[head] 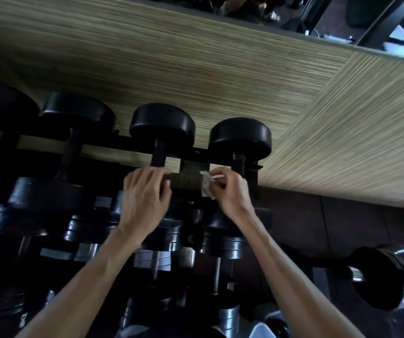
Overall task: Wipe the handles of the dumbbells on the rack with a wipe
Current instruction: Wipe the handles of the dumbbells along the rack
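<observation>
Black dumbbells lie in a row on the top tier of a dark rack (pixel 191 152). My right hand (pixel 230 193) grips a crumpled white wipe (pixel 207 186) at the near end of the handle (pixel 238 163) of the rightmost dumbbell (pixel 240 137). My left hand (pixel 145 198) rests with fingers spread over the near part of the neighbouring dumbbell (pixel 163 125), just below its handle (pixel 158 154). The near halves of both handles are hidden by my hands.
More dumbbells (pixel 76 113) fill the top tier to the left, and chrome and black ones (pixel 169 235) sit on lower tiers. A wood-grain wall (pixel 196 64) rises right behind the rack. Another dumbbell (pixel 376 279) lies at the lower right over the dark floor.
</observation>
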`<state>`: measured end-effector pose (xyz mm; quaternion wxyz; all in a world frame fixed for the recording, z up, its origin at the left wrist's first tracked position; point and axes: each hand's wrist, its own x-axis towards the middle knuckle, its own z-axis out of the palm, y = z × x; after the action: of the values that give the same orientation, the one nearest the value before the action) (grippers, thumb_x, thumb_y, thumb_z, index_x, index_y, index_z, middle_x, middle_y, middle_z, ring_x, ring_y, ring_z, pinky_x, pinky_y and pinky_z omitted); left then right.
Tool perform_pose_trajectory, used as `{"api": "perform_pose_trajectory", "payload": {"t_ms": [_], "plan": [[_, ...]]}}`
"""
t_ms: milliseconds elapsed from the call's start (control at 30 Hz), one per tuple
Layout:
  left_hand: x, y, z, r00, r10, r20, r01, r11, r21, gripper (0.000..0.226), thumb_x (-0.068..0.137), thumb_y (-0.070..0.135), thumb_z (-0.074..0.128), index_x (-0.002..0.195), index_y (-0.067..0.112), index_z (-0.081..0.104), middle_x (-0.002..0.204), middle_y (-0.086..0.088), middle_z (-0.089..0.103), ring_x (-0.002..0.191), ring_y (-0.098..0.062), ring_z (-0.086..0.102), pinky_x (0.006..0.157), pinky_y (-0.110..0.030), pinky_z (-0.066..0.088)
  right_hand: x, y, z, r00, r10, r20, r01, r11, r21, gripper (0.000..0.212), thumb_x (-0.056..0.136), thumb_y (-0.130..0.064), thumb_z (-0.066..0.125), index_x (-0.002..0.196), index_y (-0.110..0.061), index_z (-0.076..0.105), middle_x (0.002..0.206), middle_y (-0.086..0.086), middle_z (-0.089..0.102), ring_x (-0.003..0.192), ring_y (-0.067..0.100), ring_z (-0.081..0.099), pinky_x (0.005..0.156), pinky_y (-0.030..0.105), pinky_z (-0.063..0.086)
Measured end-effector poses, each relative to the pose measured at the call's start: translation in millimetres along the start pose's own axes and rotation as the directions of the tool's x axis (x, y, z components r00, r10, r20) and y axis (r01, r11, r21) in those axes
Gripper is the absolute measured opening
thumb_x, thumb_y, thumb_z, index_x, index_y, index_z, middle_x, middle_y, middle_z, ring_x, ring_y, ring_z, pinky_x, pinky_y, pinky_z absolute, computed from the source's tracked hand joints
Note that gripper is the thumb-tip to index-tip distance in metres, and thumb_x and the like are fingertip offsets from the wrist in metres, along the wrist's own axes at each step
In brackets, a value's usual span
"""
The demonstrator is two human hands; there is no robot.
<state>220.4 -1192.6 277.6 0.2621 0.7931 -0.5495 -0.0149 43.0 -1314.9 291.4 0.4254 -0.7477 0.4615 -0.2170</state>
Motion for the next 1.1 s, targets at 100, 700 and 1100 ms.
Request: {"api": "perform_pose_trajectory", "payload": {"t_ms": [100, 700, 1100], "plan": [[1.0, -33.6, -8.4, 0.987, -0.159, 0.013, 0.159, 0.987, 0.003, 0.027, 0.096, 0.034, 0.047, 0.113, 0.017, 0.061, 0.11, -0.002, 0.065, 0.103, -0.025, 0.059, 0.096, -0.041, 0.04, 7.8, -15.5, 37.8, 0.991, 0.085, 0.1, -0.088, 0.996, 0.023, 0.017, 0.099, -0.02, 0.063, 0.088, -0.01, 0.072, 0.067, -0.019, 0.062, 0.061, -0.02, 0.057, 0.058, 0.003, 0.042], [3.7, -47.4, 1.6, 0.934, -0.355, 0.048, 0.344, 0.849, -0.401, 0.023, 0.092, 0.035, 0.047, 0.1, 0.025, 0.066, 0.093, 0.015, 0.07, 0.088, -0.007, 0.066, 0.084, -0.05, 0.053, 67.2, -30.0, 124.7, 0.927, 0.364, 0.088, -0.373, 0.878, 0.301, 0.034, 0.1, -0.029, 0.06, 0.074, -0.013, 0.074, 0.066, -0.002, 0.068, 0.065, 0.012, 0.061, 0.065, 0.035, 0.051], [4.5, -46.4, -0.5, 0.931, -0.363, 0.032, 0.345, 0.848, -0.403, 0.019, 0.091, 0.031, 0.049, 0.097, 0.025, 0.066, 0.086, 0.018, 0.067, 0.079, -0.006, 0.065, 0.079, -0.049, 0.055, 73.0, -58.2, 134.2, 0.949, 0.28, -0.142, -0.259, 0.954, 0.153, 0.02, 0.1, -0.017, 0.061, 0.092, -0.011, 0.078, 0.071, -0.011, 0.063, 0.066, 0.001, 0.059, 0.061, 0.006, 0.042]]}}
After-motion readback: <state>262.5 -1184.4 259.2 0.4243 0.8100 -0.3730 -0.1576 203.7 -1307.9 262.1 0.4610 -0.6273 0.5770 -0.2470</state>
